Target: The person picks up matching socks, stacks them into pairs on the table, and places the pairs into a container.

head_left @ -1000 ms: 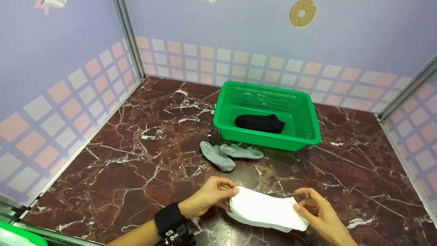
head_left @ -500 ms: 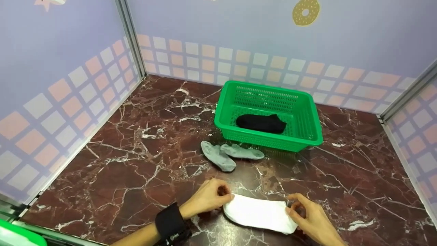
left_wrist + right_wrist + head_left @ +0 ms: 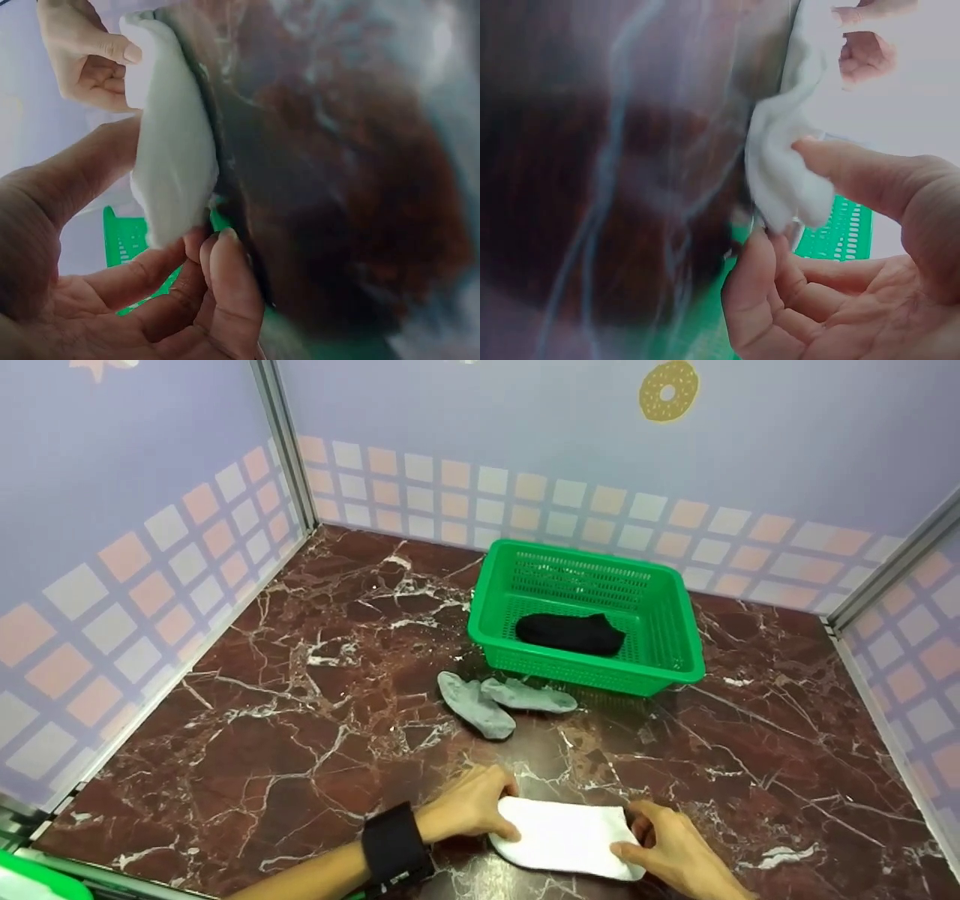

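left forearm (image 3: 311,874): wide black wristband (image 3: 396,842), small pale marking (image 3: 400,877) | left hand (image 3: 466,806): bare | right hand (image 3: 677,849): bare

**A Decorated Booth Built Around a Worktop**

The place was a small booth fitted out as a work station; whether it stood inside a lab or a workshop could not be told. A back panel (image 3: 480,405), a left panel (image 3: 150,427) and a right panel (image 3: 926,607) hemmed in a dark red, marble-patterned surface (image 3: 262,727), and metal posts (image 3: 286,442) joined them at the corners. Printed pink and white squares imitated tiling (a doughnut picture (image 3: 668,391) added a playful note). Household goods, a green basket (image 3: 585,671) and a white sock (image 3: 562,840), lent it a laundry-corner look.
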`<state>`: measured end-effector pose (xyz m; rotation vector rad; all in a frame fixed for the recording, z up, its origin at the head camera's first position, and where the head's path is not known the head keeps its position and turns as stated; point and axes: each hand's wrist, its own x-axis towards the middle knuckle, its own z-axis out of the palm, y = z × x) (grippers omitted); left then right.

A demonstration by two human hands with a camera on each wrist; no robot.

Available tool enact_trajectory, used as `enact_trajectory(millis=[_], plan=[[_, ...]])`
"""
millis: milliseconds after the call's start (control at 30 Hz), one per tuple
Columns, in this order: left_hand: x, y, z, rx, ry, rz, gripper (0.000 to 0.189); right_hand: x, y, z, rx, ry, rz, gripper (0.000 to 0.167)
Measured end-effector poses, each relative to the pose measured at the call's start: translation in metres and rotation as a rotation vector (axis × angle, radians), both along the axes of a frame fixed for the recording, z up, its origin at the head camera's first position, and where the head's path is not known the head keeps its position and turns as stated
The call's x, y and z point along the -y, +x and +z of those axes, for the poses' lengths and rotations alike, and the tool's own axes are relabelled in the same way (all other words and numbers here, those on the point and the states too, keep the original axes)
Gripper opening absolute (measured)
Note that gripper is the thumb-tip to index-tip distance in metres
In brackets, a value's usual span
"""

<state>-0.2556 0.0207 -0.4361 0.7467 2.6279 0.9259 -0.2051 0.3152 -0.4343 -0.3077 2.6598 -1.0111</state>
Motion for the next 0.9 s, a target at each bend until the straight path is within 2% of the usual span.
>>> enact_trajectory(millis=[67, 133, 200, 300, 400, 467, 533, 633, 700, 733, 800, 900], plan=[[-0.001, 0.001, 0.001, 0.015, -0.011, -0.017, 0.032, 0.001, 0.002, 0.000, -0.020, -0.019, 0.004, 0.032], [-0.002, 0.001, 0.002, 0.041, 0.002, -0.025, 0.030, 0.001, 0.004, 0.000, -0.091, -0.031, 0.007, 0.023], [-0.002, 0.000, 0.003, 0.080, 0.047, -0.018, 0.029, -0.001, 0.007, 0.001, -0.188, -0.035, 0.007, 0.023], [0.000, -0.003, 0.006, 0.156, 0.183, 0.013, 0.028, -0.003, 0.009, 0.005, -0.268, -0.066, 0.002, 0.019], [0.002, -0.009, 0.008, 0.203, 0.351, 0.042, 0.027, -0.005, 0.006, 0.013, -0.234, -0.136, -0.013, 0.015], [0.002, -0.017, 0.013, 0.205, 0.450, 0.058, 0.025, -0.007, 0.001, 0.021, -0.195, -0.215, -0.036, 0.018], [0.001, -0.027, 0.021, 0.211, 0.549, 0.068, 0.020, -0.009, -0.006, 0.032, -0.201, -0.285, -0.056, 0.024], [-0.004, -0.049, 0.040, 0.170, 0.703, 0.079, 0.017, -0.014, -0.024, 0.055, -0.308, -0.356, -0.063, 0.031], [-0.009, -0.065, 0.056, 0.145, 0.822, 0.081, 0.018, -0.017, -0.041, 0.074, -0.398, -0.354, -0.053, 0.030], [-0.012, -0.073, 0.065, 0.105, 0.862, 0.083, 0.019, -0.019, -0.049, 0.084, -0.435, -0.333, -0.045, 0.026], [-0.017, -0.091, 0.082, 0.022, 0.926, 0.086, 0.020, -0.021, -0.066, 0.105, -0.452, -0.299, -0.025, 0.015], [-0.025, -0.119, 0.105, -0.114, 0.946, 0.085, 0.015, -0.024, -0.092, 0.132, -0.438, -0.259, -0.009, 0.010]])
